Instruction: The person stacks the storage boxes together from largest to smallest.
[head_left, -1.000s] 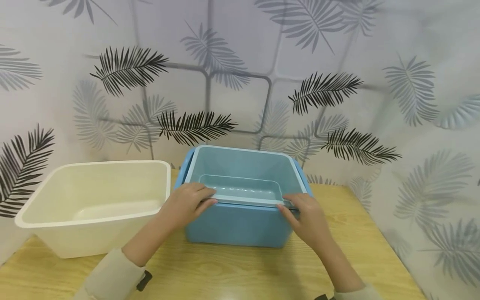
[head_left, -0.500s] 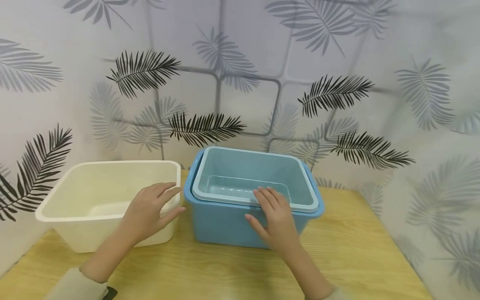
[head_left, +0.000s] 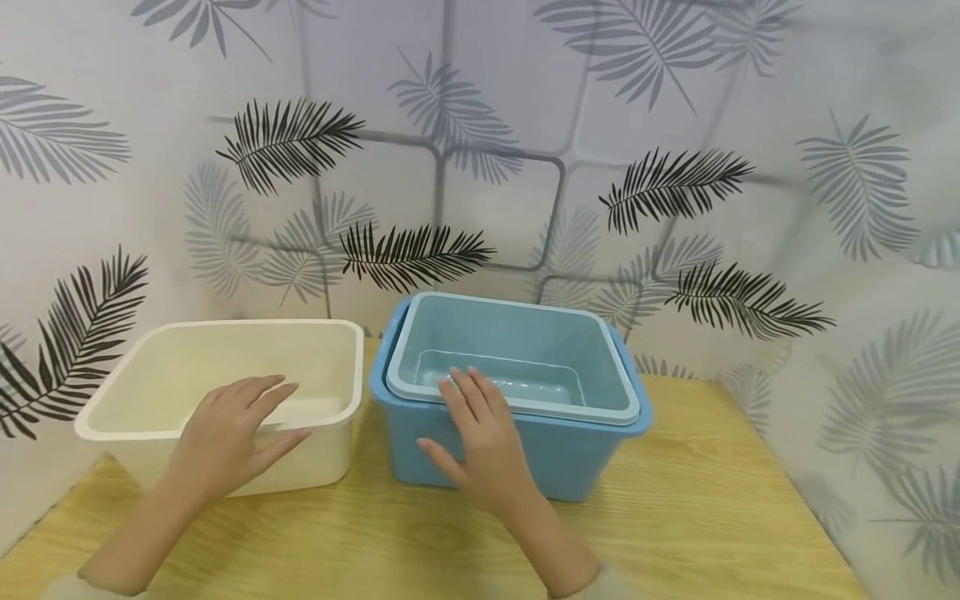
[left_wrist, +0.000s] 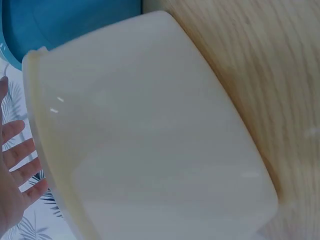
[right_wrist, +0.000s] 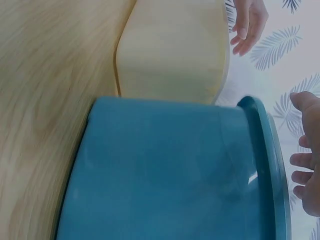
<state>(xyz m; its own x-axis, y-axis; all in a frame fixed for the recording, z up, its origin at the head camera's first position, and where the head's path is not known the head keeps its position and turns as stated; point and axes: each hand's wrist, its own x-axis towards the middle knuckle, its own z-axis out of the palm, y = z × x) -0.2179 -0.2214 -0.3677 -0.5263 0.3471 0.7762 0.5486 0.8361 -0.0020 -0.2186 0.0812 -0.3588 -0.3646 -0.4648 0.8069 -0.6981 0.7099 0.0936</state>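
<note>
A pale blue plastic tub (head_left: 510,337) sits nested inside a larger, deeper blue tub (head_left: 577,462), its rim resting slightly askew just above the outer one. To the left stands a cream tub (head_left: 311,458). My left hand (head_left: 221,437) hovers over the cream tub's front rim with fingers spread and nothing in them; the left wrist view shows the fingers beyond the rim of the cream tub (left_wrist: 145,125). Over the front rim of the blue tubs is my right hand (head_left: 487,442), fingers extended and holding nothing. In the right wrist view it lies apart from the blue tub (right_wrist: 165,170).
All the tubs stand on a wood-grain table (head_left: 697,500). Behind and to the right rises a wall covering (head_left: 487,208) printed with feathers and leaves. A narrow gap separates the cream tub from the blue ones.
Both hands have let go of the inner tub's front rim. The left hand has moved left to the cream tub, and the right hand has slid left along the blue front. The head view has shifted slightly.
</note>
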